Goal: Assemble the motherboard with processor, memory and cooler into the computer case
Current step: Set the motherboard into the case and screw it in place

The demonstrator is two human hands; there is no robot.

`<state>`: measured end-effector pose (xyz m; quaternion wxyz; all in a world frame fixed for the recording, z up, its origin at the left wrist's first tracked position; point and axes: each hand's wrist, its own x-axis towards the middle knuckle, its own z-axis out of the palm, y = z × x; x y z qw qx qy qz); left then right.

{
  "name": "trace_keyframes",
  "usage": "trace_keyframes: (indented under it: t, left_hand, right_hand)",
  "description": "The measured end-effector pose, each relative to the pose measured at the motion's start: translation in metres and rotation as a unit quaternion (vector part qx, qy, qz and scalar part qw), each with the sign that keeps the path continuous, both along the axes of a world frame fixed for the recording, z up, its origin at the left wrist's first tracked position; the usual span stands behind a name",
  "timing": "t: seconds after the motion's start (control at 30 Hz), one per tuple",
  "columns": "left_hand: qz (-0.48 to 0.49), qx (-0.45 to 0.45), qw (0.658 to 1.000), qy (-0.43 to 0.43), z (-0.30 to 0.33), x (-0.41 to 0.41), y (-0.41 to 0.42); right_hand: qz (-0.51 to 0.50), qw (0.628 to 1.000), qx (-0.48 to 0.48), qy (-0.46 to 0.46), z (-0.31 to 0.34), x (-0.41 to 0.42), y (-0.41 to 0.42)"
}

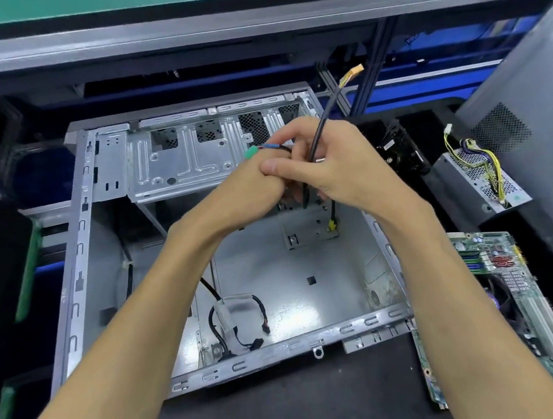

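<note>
- Your left hand [248, 186] and right hand [339, 164] are pressed together above the open case [297, 282], both pinching thin black cables [317, 139].
- The gray case lies flat on the table, with loose wires inside.
- The green motherboard [506, 303] lies just right of it.
- A power box [482, 179] sits farther right.

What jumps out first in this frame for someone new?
Both hands meet over the open computer case: the right hand grips a black cable ending in an orange connector, the left hand holds thinner wires with a green plug. The motherboard lies outside, right of the case.
</note>
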<state>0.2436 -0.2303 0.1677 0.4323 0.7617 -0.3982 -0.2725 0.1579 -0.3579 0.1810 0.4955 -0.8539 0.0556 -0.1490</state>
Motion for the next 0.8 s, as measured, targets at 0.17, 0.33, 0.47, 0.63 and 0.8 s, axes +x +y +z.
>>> trace_keyframes:
  t: [0.17, 0.33, 0.47, 0.63, 0.8]
  left_hand:
    - [0.018, 0.185, 0.977, -0.105, 0.009, 0.013, 0.005]
    - [-0.064, 0.293, 0.954, 0.016, 0.011, 0.002, 0.003]
    - [-0.127, 0.343, 0.929, 0.056, -0.028, -0.022, -0.028]
    - [0.063, 0.173, 0.952, 0.244, -0.077, -0.034, -0.063]
    - [0.130, 0.102, 0.944, 0.286, -0.086, -0.038, -0.074]
  right_hand:
    - [-0.061, 0.998, -0.029, 0.002, 0.002, 0.003, -0.016]
    - [-0.132, 0.990, -0.027, -0.030, 0.000, 0.007, -0.032]
    - [-0.141, 0.989, -0.011, -0.042, -0.003, 0.006, -0.032]
    - [-0.137, 0.989, 0.008, -0.047, -0.004, 0.003, -0.031]
    - [-0.139, 0.989, 0.014, -0.044, -0.004, 0.000, -0.032]
